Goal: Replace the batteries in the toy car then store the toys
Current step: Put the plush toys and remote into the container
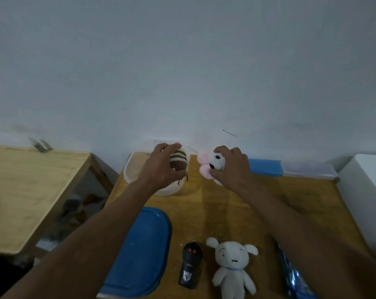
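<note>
Two toys still lie unstored at 6 o'clock on the table (215, 208): a black remote-like toy (191, 266) and a white plush (232, 268), with the blue lid (139, 251) at 7. Farther out at 12, the left hand (161, 167) has its fingers curled on a striped plush (179, 161) above the clear tub (126, 169), and the right hand (232, 167) is clamped on a pink-and-white plush (213, 164) just beside the tub at 1. Risk: the striped plush hangs near the tub's right rim, so a release there could tip it out, and the two hands could bump.
</note>
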Available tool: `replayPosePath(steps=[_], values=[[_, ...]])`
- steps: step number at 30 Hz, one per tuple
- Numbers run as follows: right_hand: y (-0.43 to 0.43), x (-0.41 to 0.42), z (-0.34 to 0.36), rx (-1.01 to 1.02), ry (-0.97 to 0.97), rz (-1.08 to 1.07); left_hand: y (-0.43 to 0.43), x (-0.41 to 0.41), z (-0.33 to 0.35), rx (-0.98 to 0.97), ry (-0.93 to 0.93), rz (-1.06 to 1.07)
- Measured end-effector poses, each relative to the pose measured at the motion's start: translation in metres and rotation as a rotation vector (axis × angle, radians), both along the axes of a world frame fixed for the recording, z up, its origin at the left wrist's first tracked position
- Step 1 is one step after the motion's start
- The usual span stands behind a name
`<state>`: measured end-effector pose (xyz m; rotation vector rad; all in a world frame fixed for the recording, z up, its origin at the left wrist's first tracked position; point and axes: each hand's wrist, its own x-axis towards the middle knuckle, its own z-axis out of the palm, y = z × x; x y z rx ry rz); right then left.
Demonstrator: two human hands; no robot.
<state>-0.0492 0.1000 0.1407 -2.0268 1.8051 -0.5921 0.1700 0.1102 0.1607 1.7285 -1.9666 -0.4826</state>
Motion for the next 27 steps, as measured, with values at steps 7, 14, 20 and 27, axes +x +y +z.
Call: replayPosePath(steps=[7,14,20,27], values=[[-0.024,0.079,0.005,-0.009,0.002,-0.010,-0.026,0.080,0.002,0.052,-0.065,0.058],[-0.047,0.151,-0.014,0.054,0.053,-0.072,-0.063,0.136,-0.026,0.133,-0.094,-0.094],[-0.067,0.171,-0.031,0.124,0.125,-0.097,-0.095,0.138,-0.041,0.184,-0.113,-0.182],[-0.108,0.173,-0.059,0.219,0.197,-0.004,-0.126,0.131,-0.072,0.320,-0.111,-0.135]])
